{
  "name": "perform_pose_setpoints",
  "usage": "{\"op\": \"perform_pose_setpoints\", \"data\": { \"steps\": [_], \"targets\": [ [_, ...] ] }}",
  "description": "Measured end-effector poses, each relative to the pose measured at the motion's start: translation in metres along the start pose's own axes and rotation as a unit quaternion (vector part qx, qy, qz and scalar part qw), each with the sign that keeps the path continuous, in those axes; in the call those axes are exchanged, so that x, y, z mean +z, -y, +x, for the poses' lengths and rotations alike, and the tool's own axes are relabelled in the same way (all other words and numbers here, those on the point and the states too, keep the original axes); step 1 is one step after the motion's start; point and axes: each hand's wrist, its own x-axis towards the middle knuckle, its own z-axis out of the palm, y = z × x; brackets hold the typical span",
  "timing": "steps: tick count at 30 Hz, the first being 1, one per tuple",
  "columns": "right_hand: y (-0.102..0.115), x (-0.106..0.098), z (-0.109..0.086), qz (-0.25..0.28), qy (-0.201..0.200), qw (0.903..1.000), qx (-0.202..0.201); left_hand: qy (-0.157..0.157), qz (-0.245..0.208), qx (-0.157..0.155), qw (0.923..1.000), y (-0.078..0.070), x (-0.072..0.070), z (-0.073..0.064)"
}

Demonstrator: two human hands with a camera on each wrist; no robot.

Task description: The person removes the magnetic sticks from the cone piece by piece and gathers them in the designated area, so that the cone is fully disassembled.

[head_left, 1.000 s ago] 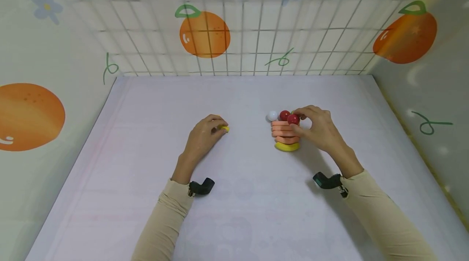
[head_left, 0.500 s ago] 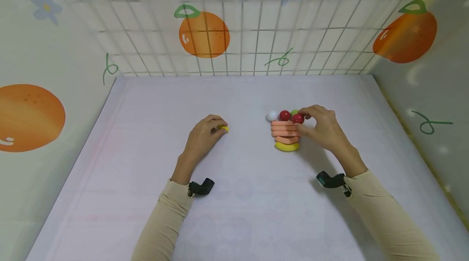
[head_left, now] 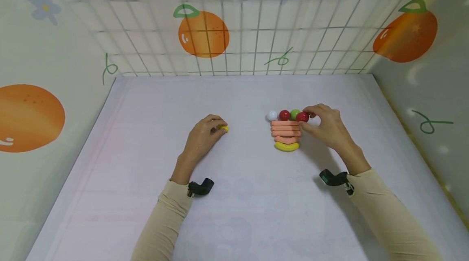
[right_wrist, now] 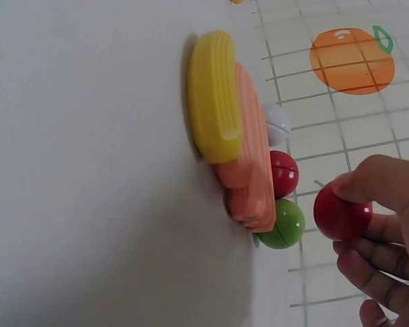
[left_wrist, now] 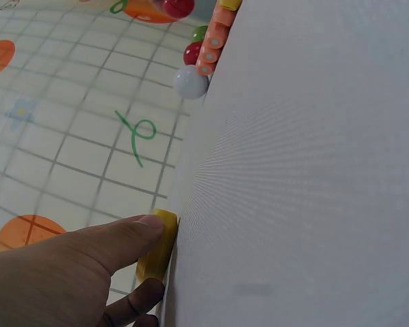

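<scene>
My right hand (head_left: 326, 126) pinches a glossy red ball (right_wrist: 342, 212) between thumb and fingers, raised a little over the table. Beside it, a white ball (head_left: 272, 115), another red ball (head_left: 284, 115) and a green ball (head_left: 294, 114) line up behind several pink ridged sticks (head_left: 286, 128). A yellow curved ridged piece (right_wrist: 215, 95) lies at the near side of these sticks. Farther left, my left hand (head_left: 204, 137) grips a small yellow piece (left_wrist: 160, 245) by thumb and fingers at the tabletop; in the head view the fingers hide most of it.
The pale table (head_left: 234, 196) meets a grid-patterned back curtain (head_left: 249, 20) printed with oranges. Side curtains rise at left and right. A black wrist camera (head_left: 201, 187) sits on the left cuff and another black camera (head_left: 332, 178) on the right.
My right hand has moved rightward with the red ball, from in front of the green ball to its right side, uncovering the green ball. The left hand stays in place.
</scene>
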Motion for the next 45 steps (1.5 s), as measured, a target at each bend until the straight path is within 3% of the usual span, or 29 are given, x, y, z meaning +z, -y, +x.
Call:
{"op": "perform_pose_setpoints", "data": {
  "steps": [22,33,45],
  "targets": [
    [-0.018,0.0,0.001,0.001,-0.007,0.9997,0.022,-0.002,-0.005,0.001,1.0,0.001,0.0,0.0],
    [-0.028,0.002,0.004,-0.011,0.018,0.9964,0.082,-0.007,-0.002,0.009,0.9999,0.002,0.001,0.0],
    [-0.036,0.009,0.01,-0.012,0.048,0.9921,0.115,-0.002,-0.006,0.003,1.0,0.0,0.001,0.0]
  ]
}}
